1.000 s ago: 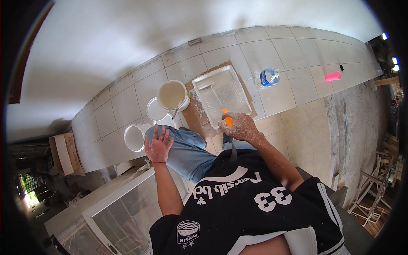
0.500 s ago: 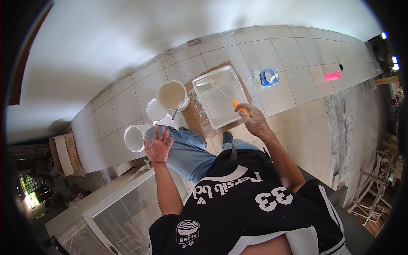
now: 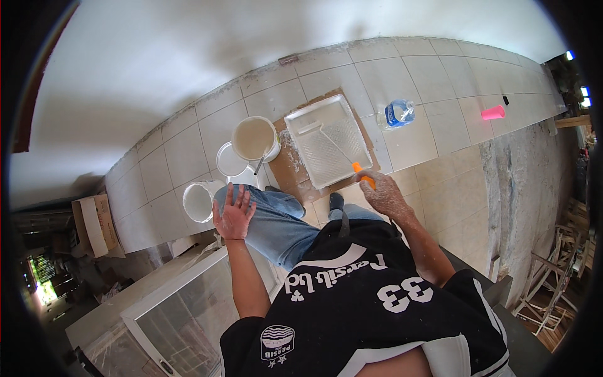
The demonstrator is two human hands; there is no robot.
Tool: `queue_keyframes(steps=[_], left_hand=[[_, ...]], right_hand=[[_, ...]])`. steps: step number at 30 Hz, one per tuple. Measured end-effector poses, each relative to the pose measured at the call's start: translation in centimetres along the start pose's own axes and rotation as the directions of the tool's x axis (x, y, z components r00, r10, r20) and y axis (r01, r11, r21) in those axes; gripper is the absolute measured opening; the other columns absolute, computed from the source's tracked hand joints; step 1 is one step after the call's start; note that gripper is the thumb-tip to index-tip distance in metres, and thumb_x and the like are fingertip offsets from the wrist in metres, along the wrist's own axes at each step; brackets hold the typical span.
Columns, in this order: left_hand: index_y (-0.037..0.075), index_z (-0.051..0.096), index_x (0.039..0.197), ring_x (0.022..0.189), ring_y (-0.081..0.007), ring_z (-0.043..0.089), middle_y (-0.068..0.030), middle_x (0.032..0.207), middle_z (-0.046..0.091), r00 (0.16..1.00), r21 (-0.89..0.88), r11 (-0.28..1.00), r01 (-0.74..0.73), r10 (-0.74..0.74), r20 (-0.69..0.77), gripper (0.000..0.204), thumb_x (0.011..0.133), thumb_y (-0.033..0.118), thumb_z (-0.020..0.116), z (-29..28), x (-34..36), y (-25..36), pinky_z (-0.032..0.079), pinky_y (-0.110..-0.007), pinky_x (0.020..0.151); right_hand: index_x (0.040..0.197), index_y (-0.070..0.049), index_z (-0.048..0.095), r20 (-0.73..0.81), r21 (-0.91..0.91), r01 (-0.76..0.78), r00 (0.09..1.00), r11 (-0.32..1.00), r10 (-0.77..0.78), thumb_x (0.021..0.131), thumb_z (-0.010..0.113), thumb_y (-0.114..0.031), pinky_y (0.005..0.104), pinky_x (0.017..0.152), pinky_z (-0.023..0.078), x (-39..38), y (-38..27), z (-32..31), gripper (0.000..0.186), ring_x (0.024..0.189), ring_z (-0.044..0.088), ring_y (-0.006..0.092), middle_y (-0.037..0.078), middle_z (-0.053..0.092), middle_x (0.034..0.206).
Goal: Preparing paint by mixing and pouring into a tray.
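Observation:
My right hand is wrapped round the orange handle of a paint roller. The roller's white head lies in the upper left part of a white paint tray, which has a textured, paint-wet bottom. Under the tray is a sheet of brown cardboard. My left hand is empty, palm up with fingers spread, above my jean-clad knee. Beside the tray stands a bucket of off-white paint with a brush leaning at its rim. A smaller white bucket is left of my hand.
A white lid lies by the paint bucket. Right of the tray are a plastic bottle with a blue label and a pink cup on its side. The white wall rises beyond the tiles. A cardboard box stands far left.
My right hand has drawn the roller a little toward me and to the right, so its head sits lower in the tray. My left hand has stayed nearly still.

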State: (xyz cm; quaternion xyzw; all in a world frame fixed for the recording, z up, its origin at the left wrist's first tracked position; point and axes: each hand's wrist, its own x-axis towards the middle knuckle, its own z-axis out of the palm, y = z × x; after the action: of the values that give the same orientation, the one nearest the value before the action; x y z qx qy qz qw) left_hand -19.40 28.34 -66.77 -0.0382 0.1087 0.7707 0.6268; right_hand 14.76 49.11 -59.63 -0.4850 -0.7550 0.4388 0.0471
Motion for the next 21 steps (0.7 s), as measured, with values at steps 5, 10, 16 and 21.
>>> queue_keyframes(steps=[5, 10, 16, 21], left_hand=[[0.012, 0.027, 0.140, 0.128, -0.0368, 0.032, -0.0194, 0.140, 0.031, 1.000, -0.005, 1.000, 0.007, -0.007, 0.014, 0.062, 0.091, 0.048, 0.039, 0.0, 0.0, 0.1, 0.024, -0.059, 0.103], [0.012, 0.026, 0.140, 0.128, -0.0371, 0.033, -0.0196, 0.141, 0.031, 1.000, -0.002, 1.000, 0.010, -0.010, 0.016, 0.062, 0.091, 0.048, 0.038, 0.1, 0.2, -0.1, 0.023, -0.059, 0.104], [0.012, 0.022, 0.142, 0.130, -0.0363, 0.029, -0.0187, 0.142, 0.028, 0.998, 0.024, 0.999, 0.030, -0.032, 0.060, 0.063, 0.092, 0.046, 0.039, -0.1, 0.4, -0.1, 0.021, -0.056, 0.106], [0.012, 0.026, 0.141, 0.129, -0.0367, 0.032, -0.0194, 0.141, 0.031, 0.999, -0.002, 1.000, 0.001, -0.001, 0.038, 0.061, 0.092, 0.047, 0.038, -0.1, -0.2, 0.0, 0.022, -0.059, 0.104]], right_hand=[[0.097, -0.008, 0.060, -0.052, 0.073, -0.039, 0.998, 0.997, 0.043, 0.085, 0.051, -0.018, 0.0385, 0.069, 0.045, -0.9, 0.8, -2.4, 0.018, 0.069, 0.057, 0.0276, 0.017, 0.059, 0.075], [0.098, -0.010, 0.059, -0.066, 0.054, -0.059, 0.996, 0.997, 0.062, 0.085, 0.052, -0.021, 0.0402, 0.073, 0.046, 0.1, 1.7, -2.0, 0.018, 0.078, 0.061, 0.0330, 0.020, 0.062, 0.083], [0.097, -0.009, 0.060, -0.095, -0.010, 0.034, 0.995, 0.999, -0.035, 0.085, 0.052, -0.021, 0.0397, 0.075, 0.046, 1.1, 2.6, 0.2, 0.019, 0.077, 0.061, 0.0329, 0.019, 0.062, 0.083], [0.095, -0.008, 0.060, -0.129, 0.098, -0.093, 0.986, 0.991, 0.106, 0.085, 0.051, -0.018, 0.0374, 0.073, 0.046, -0.2, 2.1, -2.7, 0.017, 0.073, 0.060, 0.0285, 0.018, 0.061, 0.080]])
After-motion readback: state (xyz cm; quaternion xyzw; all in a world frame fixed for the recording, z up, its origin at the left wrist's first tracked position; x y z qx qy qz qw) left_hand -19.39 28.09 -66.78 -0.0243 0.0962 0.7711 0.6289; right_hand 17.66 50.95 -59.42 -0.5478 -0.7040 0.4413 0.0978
